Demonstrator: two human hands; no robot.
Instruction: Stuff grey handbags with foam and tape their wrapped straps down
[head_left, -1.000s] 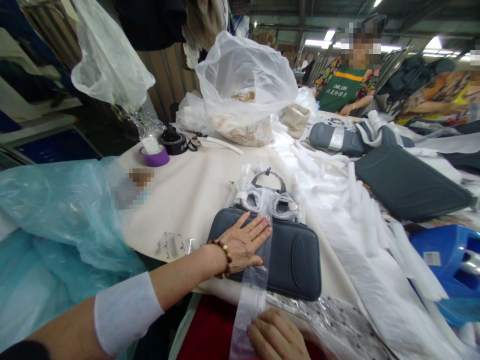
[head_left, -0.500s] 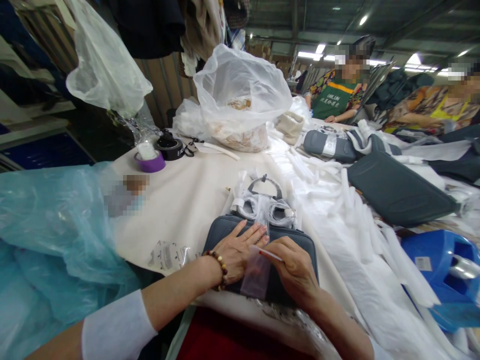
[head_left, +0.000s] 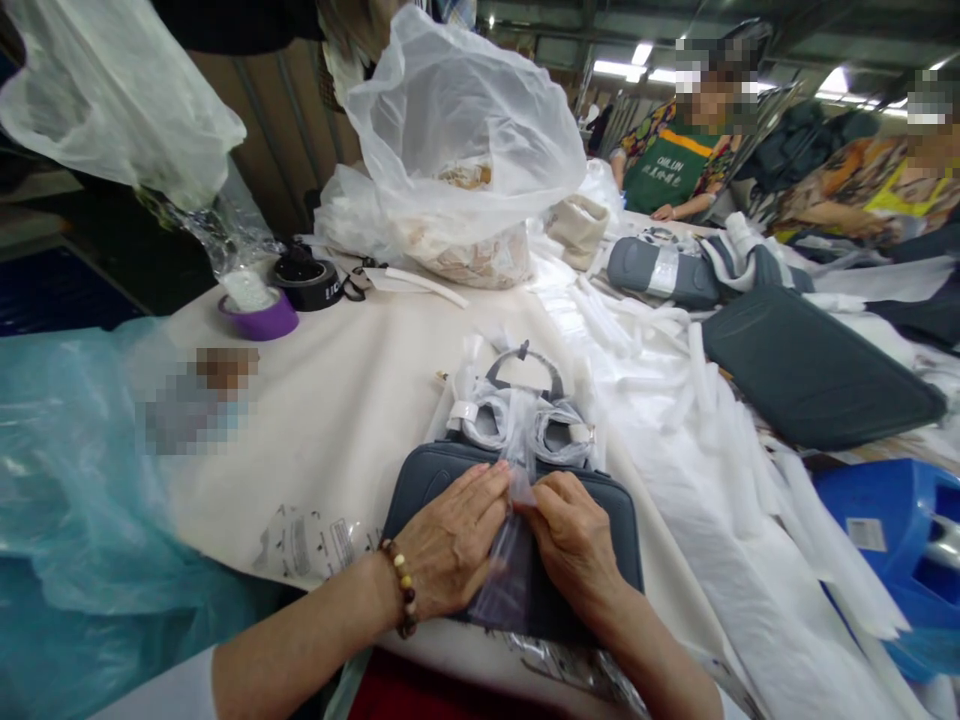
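A dark grey handbag lies flat on the cream table in front of me, its handles wrapped in clear film. A strip of clear plastic runs down over the bag's middle. My left hand, with a bead bracelet on the wrist, lies on the bag with fingers together, pressing the strip's left side. My right hand is closed in a pinch on the strip's upper end, just below the handles.
A big clear bag of beige stuff stands at the back. Purple tape roll and black roll sit back left. White foam strips and more grey bags lie right. A blue bin and teal plastic flank me. Two people sit opposite.
My right hand came up from the table's near edge onto the bag and folded the plastic strip up to the handles. My left hand stayed on the bag.
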